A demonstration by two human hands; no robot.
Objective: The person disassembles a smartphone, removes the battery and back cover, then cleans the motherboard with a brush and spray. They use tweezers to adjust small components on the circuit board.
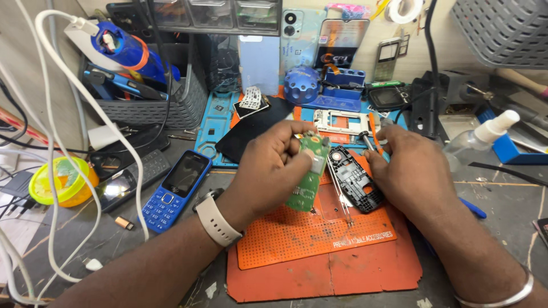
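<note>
My left hand [268, 165] grips a green circuit board [308, 177], held upright above the orange work mat [297, 234]. My right hand [408, 171] holds a black plastic phone frame [354, 179] just right of the board, with an orange-handled tool [374, 132] sticking up past its fingers. Thin metal tweezers [342, 199] lie on the mat under the frame. A pale watch sits on my left wrist and a metal bangle on my right.
A blue keypad phone [174, 191] and a black keypad phone [131, 179] lie left of the mat. White cables [97, 120] loop at left. A grey basket [154, 108], blue repair mat [214, 125], spray bottle [482, 137] and phone parts crowd the back.
</note>
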